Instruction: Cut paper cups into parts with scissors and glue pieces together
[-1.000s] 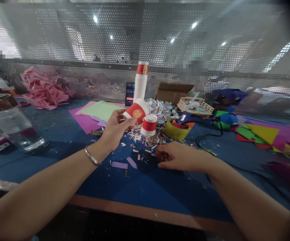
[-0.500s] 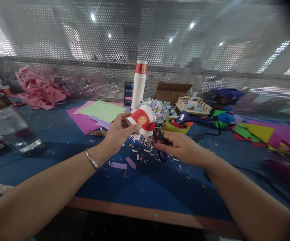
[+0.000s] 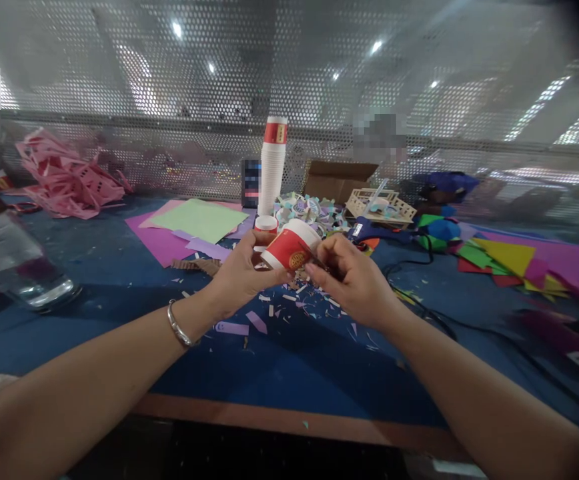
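Observation:
My left hand [image 3: 239, 273] holds a red and white paper cup [image 3: 289, 245] on its side, above the blue table [image 3: 289, 373]. My right hand [image 3: 352, 280] grips small dark scissors [image 3: 314, 260], mostly hidden by the fingers, with the blades at the cup's rim. A silver bracelet [image 3: 177, 325] sits on my left wrist. Another red and white cup [image 3: 265, 227] stands on the table just behind the held one.
A tall stack of paper cups [image 3: 272, 167] stands by the perforated metal screen. Paper scraps [image 3: 289, 307] litter the table. Green and purple sheets [image 3: 189, 223], pink cut-outs [image 3: 69, 177], a glass jar [image 3: 9, 257], a cardboard box [image 3: 337, 180], and coloured felt [image 3: 504, 263] lie around.
My right hand picked the scissors up off the table and brought them to the cup. My left hand drew the cup nearer and lower.

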Tool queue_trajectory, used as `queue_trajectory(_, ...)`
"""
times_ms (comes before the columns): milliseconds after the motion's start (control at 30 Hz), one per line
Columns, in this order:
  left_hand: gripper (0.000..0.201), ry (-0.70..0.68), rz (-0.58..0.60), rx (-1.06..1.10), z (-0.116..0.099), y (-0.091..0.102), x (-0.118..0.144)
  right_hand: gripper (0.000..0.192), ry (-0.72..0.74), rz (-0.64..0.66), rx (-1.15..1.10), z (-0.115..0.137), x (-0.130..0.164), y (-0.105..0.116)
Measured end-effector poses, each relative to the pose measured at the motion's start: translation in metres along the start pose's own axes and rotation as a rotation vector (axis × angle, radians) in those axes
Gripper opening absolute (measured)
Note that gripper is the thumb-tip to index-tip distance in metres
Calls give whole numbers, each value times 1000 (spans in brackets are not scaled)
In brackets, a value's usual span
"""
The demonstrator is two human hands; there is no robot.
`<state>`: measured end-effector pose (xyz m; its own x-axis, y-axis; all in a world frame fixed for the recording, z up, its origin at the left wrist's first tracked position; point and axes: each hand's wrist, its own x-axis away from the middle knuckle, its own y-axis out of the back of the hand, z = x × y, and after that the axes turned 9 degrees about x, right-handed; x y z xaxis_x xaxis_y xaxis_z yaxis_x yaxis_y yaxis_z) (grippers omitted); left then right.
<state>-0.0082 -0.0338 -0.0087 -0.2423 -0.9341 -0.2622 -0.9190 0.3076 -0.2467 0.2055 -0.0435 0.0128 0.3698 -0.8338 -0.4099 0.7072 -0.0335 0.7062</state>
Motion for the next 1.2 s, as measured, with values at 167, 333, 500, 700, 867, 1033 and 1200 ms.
queue_trajectory(167,53,-41,-8,-36,1,-1,1,33,-101,-122,-46,0,-1,3)
queue_trajectory(333,65,33,70,153,-14,-6,2,35,-78,-167,38,5,-2,10)
queue_trajectory(500,54,312,327,342,-24,11,-5,40,-21,-121,-62,6,-1,14)
queue_trajectory(700,55,409,410,339,-25,22,-7,45,75,-61,-61,8,0,16)
queue_trajectory(867,72,415,422,412,-24,18,-3,47,117,-19,-44,8,1,15)
queue_trajectory(1033,66,338,403,319,-24,14,-2,44,117,-18,-77,10,1,17)
queue_trajectory(1200,75,73,302,160,-24,6,0,33,-1,-105,-107,4,1,15)
